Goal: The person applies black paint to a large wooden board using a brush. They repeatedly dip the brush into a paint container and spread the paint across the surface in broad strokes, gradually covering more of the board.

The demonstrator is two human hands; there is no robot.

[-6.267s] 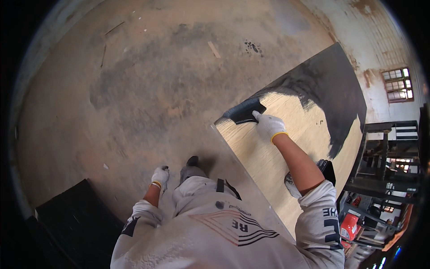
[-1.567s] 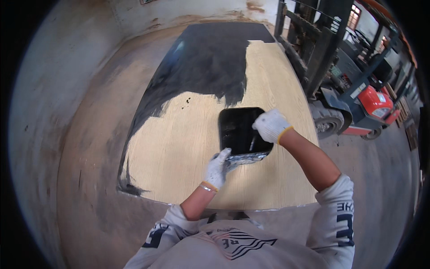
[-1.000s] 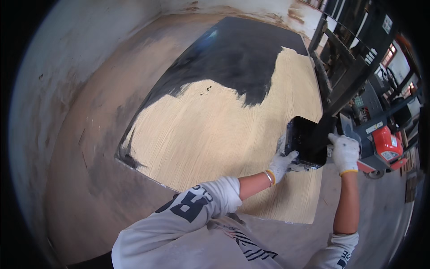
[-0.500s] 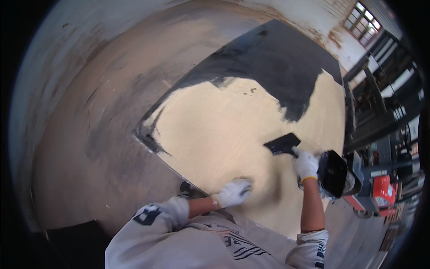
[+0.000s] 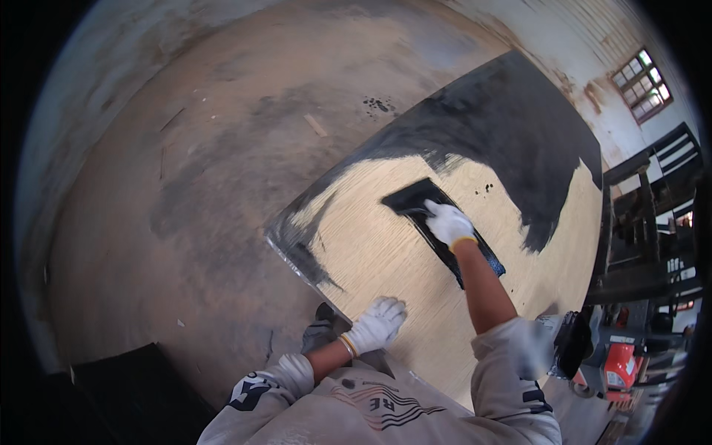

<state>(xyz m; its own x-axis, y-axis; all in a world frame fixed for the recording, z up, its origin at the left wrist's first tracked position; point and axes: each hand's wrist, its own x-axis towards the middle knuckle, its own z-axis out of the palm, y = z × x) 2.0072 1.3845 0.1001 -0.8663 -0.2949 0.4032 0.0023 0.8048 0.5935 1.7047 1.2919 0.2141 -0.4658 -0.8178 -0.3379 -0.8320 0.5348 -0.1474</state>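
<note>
A large pale wood-grain board lies before me, its far part covered in black coating. My right hand, in a white glove, is closed on the handle of a wide black spreader. The spreader's blade rests on the bare middle of the board. From it a wet black stripe runs toward the lower right, partly hidden by my right hand and forearm. My left hand, also gloved, lies on the board's near edge with its fingers stretched out, holding nothing.
A black-smeared bucket stands right of my right sleeve. Beyond it are a red machine and dark metal frames. A dark panel is at the lower left. Stained floor stretches left of the board.
My right hand has swept the spreader left and away from beside the bucket, and a black stripe now marks the bare wood. My left hand has flattened on the board. The view has shifted.
</note>
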